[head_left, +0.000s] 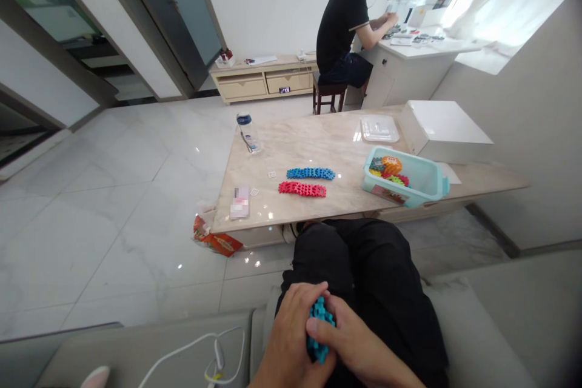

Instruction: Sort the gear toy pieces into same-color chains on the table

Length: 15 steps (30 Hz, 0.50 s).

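Observation:
My left hand (291,339) and my right hand (352,345) meet over my lap, both closed around a stack of teal gear-shaped pieces (318,328). Only the toothed edges show between my fingers. On the marble table (300,145) ahead lie a blue chain of linked gears (311,173) and a red chain (302,189) just in front of it. A teal plastic bin (421,177) at the table's right holds several coloured gears (387,171).
A white box (443,131) and a clear lid (379,128) sit behind the bin. A water bottle (248,132) lies at the table's far left, a snack wrapper (213,239) on the floor. Another person (348,24) sits at a white desk. A white cable (200,354) crosses the sofa.

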Motion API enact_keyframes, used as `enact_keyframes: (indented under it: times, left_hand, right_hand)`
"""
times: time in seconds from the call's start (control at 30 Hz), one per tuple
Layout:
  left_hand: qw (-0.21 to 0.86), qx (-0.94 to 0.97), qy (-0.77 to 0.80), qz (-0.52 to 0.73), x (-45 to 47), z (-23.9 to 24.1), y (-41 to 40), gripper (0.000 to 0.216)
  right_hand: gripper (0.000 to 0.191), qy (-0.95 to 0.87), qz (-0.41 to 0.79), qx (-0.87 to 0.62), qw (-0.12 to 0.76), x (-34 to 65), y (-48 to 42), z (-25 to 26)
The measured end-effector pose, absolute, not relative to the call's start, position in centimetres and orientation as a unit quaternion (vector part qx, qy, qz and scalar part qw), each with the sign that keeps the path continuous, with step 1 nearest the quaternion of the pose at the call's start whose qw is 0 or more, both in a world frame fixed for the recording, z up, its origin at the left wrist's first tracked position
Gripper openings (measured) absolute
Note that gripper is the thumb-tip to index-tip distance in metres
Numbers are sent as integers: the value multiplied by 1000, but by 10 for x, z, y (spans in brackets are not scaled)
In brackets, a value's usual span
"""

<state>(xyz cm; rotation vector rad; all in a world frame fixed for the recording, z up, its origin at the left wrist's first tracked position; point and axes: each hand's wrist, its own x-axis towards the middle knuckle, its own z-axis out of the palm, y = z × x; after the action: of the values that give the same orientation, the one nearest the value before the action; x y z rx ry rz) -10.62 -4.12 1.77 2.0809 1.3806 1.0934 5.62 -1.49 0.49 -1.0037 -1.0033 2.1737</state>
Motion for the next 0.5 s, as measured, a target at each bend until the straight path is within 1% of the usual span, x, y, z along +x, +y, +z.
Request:
enact_keyframes:
  times: [0.1,0.23,0.33,0.4,0.5]
  left_hand:
    - [221,756,480,385,-110,18,-41,82]
    - [235,778,460,358,-116,22,-41,85]
    - [254,789,449,335,-120,26,-41,91]
    - [252,785,451,341,-122,28,-40,88]
    - [235,783,446,364,-121,31,-38,77]
  right_hand:
    - [72,-358,825,-359,251,58,-16,4]
    - [72,-324,843,-359,237,55,-18,4]
    - [67,-305,853,-347,241,53,-20,5]
    - [66,-303,852,-341,257,53,-21,7]
    - [64,-281,855,-338,276,52,-23,12]
